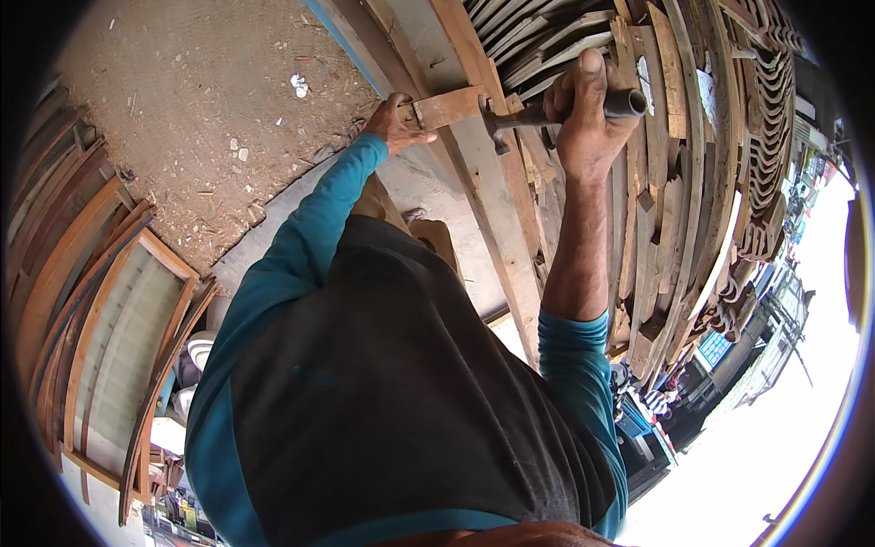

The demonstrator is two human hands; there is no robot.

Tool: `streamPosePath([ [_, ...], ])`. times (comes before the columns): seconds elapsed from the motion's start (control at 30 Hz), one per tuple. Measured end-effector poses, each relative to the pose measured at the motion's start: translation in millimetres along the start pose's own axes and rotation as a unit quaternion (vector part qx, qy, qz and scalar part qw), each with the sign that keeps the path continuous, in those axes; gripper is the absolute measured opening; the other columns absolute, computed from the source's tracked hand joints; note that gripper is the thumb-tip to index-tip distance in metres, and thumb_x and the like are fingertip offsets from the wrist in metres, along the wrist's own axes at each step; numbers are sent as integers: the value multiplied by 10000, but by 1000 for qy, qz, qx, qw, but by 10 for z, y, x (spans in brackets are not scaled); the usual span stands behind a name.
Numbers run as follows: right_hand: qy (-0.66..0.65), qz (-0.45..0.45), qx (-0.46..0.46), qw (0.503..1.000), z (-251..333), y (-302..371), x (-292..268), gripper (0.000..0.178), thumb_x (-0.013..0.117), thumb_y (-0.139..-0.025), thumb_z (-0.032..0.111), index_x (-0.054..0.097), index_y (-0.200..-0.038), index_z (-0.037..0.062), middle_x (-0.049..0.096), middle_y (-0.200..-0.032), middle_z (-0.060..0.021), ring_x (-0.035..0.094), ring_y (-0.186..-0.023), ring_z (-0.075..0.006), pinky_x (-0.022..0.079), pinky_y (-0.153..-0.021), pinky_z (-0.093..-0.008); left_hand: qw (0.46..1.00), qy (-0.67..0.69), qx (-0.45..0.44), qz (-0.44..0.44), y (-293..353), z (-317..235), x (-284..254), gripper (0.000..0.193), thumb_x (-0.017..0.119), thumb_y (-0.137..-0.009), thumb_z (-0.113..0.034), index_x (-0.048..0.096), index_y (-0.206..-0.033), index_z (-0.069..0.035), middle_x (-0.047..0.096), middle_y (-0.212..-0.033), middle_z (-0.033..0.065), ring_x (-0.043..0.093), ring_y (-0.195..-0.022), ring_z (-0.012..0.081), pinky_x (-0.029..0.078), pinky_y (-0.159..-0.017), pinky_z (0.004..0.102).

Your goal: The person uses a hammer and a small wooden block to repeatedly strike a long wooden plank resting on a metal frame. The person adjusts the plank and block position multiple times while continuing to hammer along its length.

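My right hand (591,123) is wrapped round the dark handle of a hammer (527,117), its thumb pointing away from me. The hammer's head is close to the right end of a short wooden block (448,108); I cannot tell if they touch. My left hand (397,128) grips that block at its left end, fingers and thumb on either side. The block lies crosswise over a long wooden beam (483,173), which runs from the far edge toward my body.
Wooden planks (670,196) are stacked to the right, with curved tiles (775,118) beyond them. At the left lean several wooden frames (118,337), one with a glass pane. The dirt floor (182,100) is strewn with wood chips and a white scrap (299,86).
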State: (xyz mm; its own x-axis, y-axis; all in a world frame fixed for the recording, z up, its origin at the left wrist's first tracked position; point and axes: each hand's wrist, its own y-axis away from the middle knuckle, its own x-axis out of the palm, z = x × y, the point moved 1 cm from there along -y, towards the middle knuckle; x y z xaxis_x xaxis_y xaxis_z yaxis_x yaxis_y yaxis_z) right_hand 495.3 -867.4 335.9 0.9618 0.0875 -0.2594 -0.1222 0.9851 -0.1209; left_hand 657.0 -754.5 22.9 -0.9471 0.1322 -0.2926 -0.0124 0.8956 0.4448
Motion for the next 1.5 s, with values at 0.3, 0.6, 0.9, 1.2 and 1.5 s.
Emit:
streamPosePath([
  [0.3, 260, 112, 59, 957, -294, -1130, 1544, 540, 672, -968, 384, 582, -653, -45, 464, -490, -83, 473, -478, -182, 375, -479, -419, 993, 27, 18, -114, -75, -55, 117, 791, 920, -666, -422, 574, -1269, -44, 627, -1156, 190, 620, -1069, 353, 525, -932, 446],
  [0.6, 302, 127, -9, 945, -1099, -1375, 2429, 517, 657, -956, 411, 681, -773, -72, 655, -676, -256, 680, -685, -388, 500, -637, -474, 993, 12, -28, -111, -39, -51, 196, 837, 907, -636, -485, 577, -1307, -108, 590, -1187, 164, 631, -1074, 352, 549, -925, 420],
  [0.9, 214, 81, -29, 973, -597, -887, 2153, 442, 689, -985, 294, 578, -687, -13, 525, -549, -31, 439, -496, -161, 379, -480, -357, 993, -105, 6, -52, -173, -161, -33, 786, 814, -730, -507, 538, -1323, -72, 578, -1199, 182, 635, -1096, 385, 548, -928, 470],
  [1.2, 239, 103, -27, 965, -1029, -1546, 1918, 367, 692, -962, 264, 565, -697, 44, 515, -581, 13, 457, -481, -118, 326, -434, -322, 986, -151, 4, 72, -253, -321, -139, 746, 742, -781, -553, 531, -1325, -88, 641, -1140, 217, 661, -1061, 383, 550, -916, 484],
  [1.5, -51, 64, 30, 996, -641, -887, 1440, 316, 672, -957, 146, 500, -697, 91, 481, -566, -5, 444, -493, -88, 392, -456, -300, 985, -158, -33, 66, -282, -301, -179, 829, 749, -778, -581, 493, -1402, -100, 625, -1164, 231, 671, -1044, 397, 566, -902, 472],
])
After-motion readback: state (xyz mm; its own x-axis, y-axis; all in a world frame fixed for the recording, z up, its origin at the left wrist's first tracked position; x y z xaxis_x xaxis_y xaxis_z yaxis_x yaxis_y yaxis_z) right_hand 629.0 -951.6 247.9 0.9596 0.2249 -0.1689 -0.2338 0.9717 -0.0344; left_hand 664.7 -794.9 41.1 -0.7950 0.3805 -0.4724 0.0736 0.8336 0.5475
